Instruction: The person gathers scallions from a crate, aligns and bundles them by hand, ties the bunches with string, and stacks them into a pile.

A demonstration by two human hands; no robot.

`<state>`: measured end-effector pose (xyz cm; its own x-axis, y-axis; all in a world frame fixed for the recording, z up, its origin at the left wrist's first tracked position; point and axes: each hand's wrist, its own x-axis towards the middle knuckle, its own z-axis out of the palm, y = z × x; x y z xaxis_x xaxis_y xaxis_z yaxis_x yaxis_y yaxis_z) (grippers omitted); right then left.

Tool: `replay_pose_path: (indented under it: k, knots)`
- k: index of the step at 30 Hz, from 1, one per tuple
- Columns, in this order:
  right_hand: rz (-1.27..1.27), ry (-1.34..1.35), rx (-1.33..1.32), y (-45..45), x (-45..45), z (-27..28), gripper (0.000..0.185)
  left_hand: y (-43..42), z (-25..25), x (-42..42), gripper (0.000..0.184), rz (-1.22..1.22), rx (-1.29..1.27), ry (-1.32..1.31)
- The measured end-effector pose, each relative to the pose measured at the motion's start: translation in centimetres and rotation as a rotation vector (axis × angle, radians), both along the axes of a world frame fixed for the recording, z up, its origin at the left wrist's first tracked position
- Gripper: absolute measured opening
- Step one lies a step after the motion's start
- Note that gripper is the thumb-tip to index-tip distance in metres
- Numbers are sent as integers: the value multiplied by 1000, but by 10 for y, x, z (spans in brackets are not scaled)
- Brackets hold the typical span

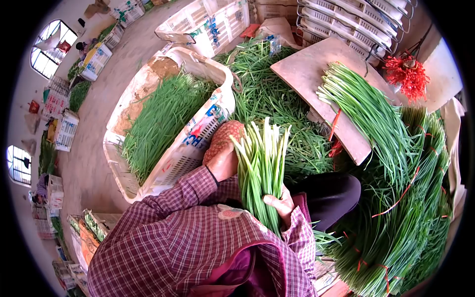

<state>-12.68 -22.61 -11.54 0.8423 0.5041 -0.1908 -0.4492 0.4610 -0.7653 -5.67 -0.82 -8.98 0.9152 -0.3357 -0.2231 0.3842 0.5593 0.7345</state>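
A loose bunch of garlic chives (260,173), pale ends upward, stands upright in front of my body. My right hand (282,204) is closed around its lower part, thumb across the front. My left hand (225,163) is at the bunch's left side near the top; its fingers are hidden. Red patterned cloth (225,138) shows just beyond that hand. Another bunch of garlic chives (358,99) lies on a slanted board (307,64) to the right, with a red tie (335,123) beside it.
A white plastic crate (163,173) holding loose greens stands at left. Loose greens (269,89) are heaped ahead. Tied bundles (391,227) are piled at right. Red ties (408,76) hang near stacked white crates (341,24). Another crate (213,27) stands at the back.
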Motion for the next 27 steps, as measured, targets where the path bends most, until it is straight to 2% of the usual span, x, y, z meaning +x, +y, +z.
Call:
replay_pose_path:
  k: [3,5,8,12,13,15,17,19,21,23,24,26,27]
  knots:
    - [-4,-4,8,1,1,2,63,21,-22,-21,102,-93,-33,60]
    - [0,1,6,1,1,2,63,25,-36,-31,106,-255,-46,111]
    - [-2,10,12,1,1,3,64,19,-27,-36,109,-296,-33,95]
    - [43,2,5,5,1,-1,65,5,-13,-10,107,-203,73,-57]
    - [58,4,16,6,1,1,66,0,-2,-2,104,-160,87,-3]
    - [57,1,16,3,0,4,67,-15,-8,12,102,-110,-48,-67]
    - [48,2,21,3,1,6,68,-21,-28,21,101,-189,-214,2]
    - [28,-29,29,0,0,5,65,-45,10,19,95,-247,-347,-6]
    - [6,-62,17,-1,-1,10,64,-48,17,21,90,-282,-413,2]
    - [-59,-104,-103,-5,0,27,63,-45,9,24,86,-295,-434,43]
    - [-14,-287,-389,-15,7,30,67,-45,12,24,86,-268,-418,48]
    - [-156,-436,-585,-26,10,43,74,-44,19,29,84,-311,-397,9]
    - [-241,-566,-843,-33,13,53,79,-47,29,28,84,-319,-434,29]
